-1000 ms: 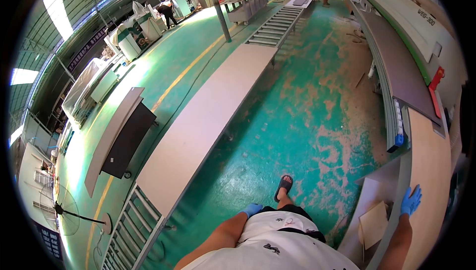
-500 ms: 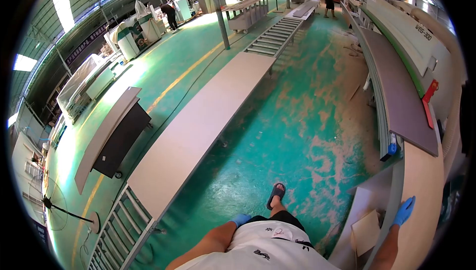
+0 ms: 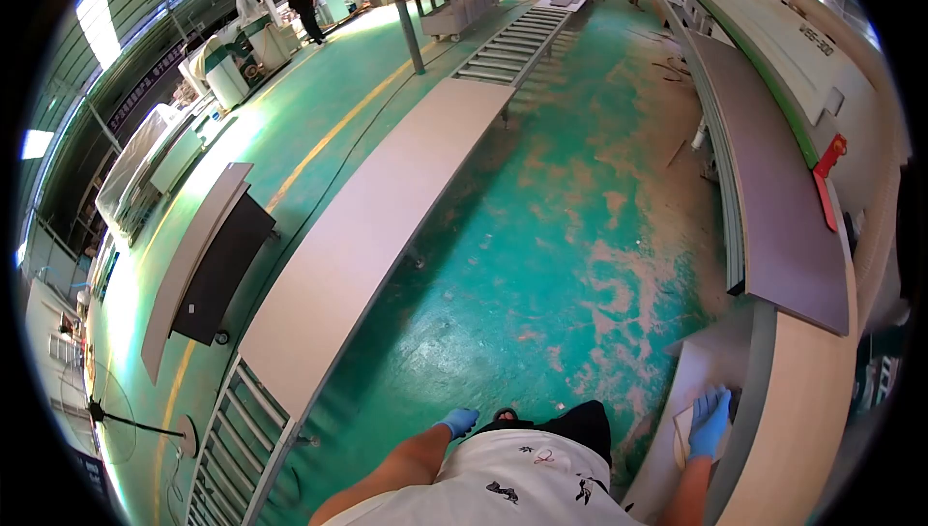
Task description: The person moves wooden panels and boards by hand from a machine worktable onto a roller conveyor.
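Observation:
My right hand, in a blue glove, is down in the recess beside the pale wooden tabletop. Its fingers are bent together over a small tan board piece; what lies inside the grasp is hidden. Grey-white panels line this recess. At my waist hangs my left hand, also gloved in blue, with its fingers curled in and nothing visible in them. A long grey-brown panel lies along the machine bed at right, ahead of the tabletop.
A long pale panel rests on a roller conveyor at left. Beyond stand a cart with boards, a floor fan and a post. The green-edged machine borders the right. Two people are far off.
My right hand has left the tabletop and moved left, down into the recess by the tan board piece. My left hand has shifted slightly left. The view has turned slightly.

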The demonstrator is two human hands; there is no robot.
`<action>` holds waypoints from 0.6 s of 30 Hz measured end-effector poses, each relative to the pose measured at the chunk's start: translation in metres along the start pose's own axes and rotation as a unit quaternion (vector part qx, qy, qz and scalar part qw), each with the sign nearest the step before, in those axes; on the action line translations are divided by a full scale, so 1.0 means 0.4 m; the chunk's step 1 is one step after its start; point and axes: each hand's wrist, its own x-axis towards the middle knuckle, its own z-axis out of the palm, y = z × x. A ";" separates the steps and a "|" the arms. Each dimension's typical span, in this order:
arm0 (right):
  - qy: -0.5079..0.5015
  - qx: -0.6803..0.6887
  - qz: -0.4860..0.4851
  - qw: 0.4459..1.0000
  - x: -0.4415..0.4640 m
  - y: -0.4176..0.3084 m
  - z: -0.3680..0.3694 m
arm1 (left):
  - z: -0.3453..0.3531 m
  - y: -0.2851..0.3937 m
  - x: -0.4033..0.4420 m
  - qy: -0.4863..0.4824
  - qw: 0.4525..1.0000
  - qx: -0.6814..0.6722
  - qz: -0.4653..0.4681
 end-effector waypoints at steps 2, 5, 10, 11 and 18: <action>0.011 -0.002 0.017 1.000 -0.021 -0.035 0.063 | 0.013 0.034 -0.005 -0.017 0.999 0.026 0.006; 0.005 0.058 -0.010 0.998 0.021 -0.033 0.079 | 0.034 0.099 0.008 -0.014 1.000 0.016 -0.008; 0.045 0.172 0.037 0.983 -0.002 -0.057 0.124 | 0.104 0.268 0.016 -0.048 0.996 0.035 -0.064; -0.026 0.161 0.032 0.986 0.015 -0.023 0.096 | 0.130 0.319 0.010 -0.046 0.996 0.051 -0.053; -0.178 0.266 0.074 0.945 -0.028 -0.038 0.109 | 0.320 0.687 0.015 -0.104 0.985 0.115 0.072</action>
